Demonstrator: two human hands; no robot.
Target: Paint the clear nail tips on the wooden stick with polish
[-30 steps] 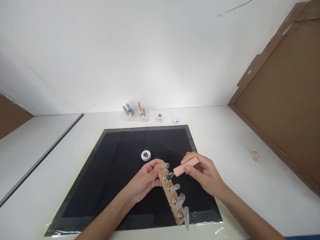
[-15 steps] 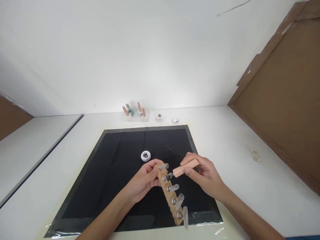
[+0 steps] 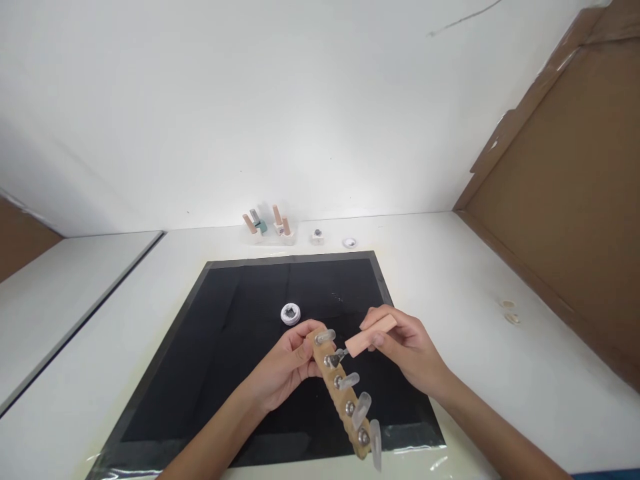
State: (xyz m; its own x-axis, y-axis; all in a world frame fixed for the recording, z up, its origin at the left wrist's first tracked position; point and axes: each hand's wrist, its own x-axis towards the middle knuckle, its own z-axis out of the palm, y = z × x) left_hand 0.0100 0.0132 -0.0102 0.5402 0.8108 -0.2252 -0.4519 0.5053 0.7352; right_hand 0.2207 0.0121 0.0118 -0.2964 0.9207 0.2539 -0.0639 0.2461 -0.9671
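My left hand (image 3: pixel 294 365) grips the upper end of a wooden nail tip stand (image 3: pixel 341 399), tilted above the black mat. Several clear false nails (image 3: pixel 349 381) stick out from its round metal mounts. Between the fingers and thumb of my right hand (image 3: pixel 407 350) is a nail polish brush (image 3: pixel 371 335) with a peach cap handle. Its dark bristles meet the second nail from the top, which they partly hide. Just beyond my left hand, a small round white pot (image 3: pixel 290 313) with dark contents rests on the mat.
Under my hands lies a black mat (image 3: pixel 250 293) with taped edges. Behind it stand several nail polish bottles (image 3: pixel 286 230) in a clear holder, a small open bottle (image 3: pixel 317 237) and a white round dish (image 3: pixel 349 243). Two small pale pieces (image 3: pixel 511 319) lie at right.
The stand's lower end has shifted slightly down and right in view. Both hands keep their holds, and the brush stays at the second nail.
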